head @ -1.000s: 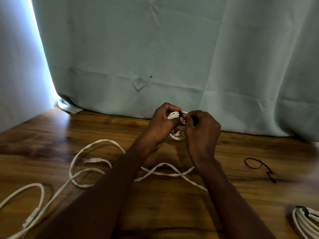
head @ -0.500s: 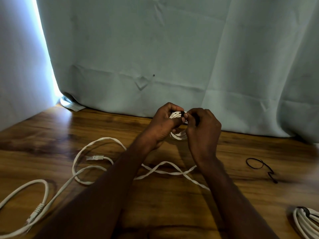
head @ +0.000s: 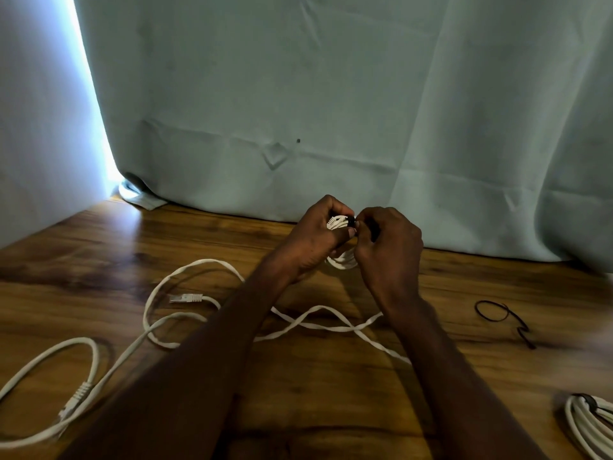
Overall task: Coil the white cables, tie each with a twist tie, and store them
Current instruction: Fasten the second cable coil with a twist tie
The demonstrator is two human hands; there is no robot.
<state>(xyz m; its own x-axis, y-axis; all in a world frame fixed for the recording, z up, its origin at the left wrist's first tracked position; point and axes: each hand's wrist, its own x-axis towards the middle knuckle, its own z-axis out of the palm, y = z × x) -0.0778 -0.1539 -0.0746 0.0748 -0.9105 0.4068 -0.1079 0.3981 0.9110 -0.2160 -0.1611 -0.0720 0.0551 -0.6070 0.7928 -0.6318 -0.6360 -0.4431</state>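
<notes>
A small white cable coil point(head: 341, 260) is held up above the wooden surface, gripped by my left hand point(head: 315, 237). A black twist tie point(head: 351, 221) wraps its top, and my right hand point(head: 388, 244) pinches that tie with thumb and fingertips. Most of the coil is hidden behind my fingers. A loose white cable point(head: 185, 313) with a plug point(head: 185, 298) snakes across the surface on the left. A spare black twist tie point(head: 501, 318) lies to the right. A tied white coil point(head: 587, 426) sits at the bottom right corner.
A pale green curtain point(head: 331, 111) hangs along the back of the wooden surface point(head: 315, 393). A pale wall point(head: 39, 127) closes the left side, with bright light in the gap. Another cable plug point(head: 78, 396) lies at the lower left.
My hands stay together on the coil with only small finger shifts at the tie. The view has shifted slightly.
</notes>
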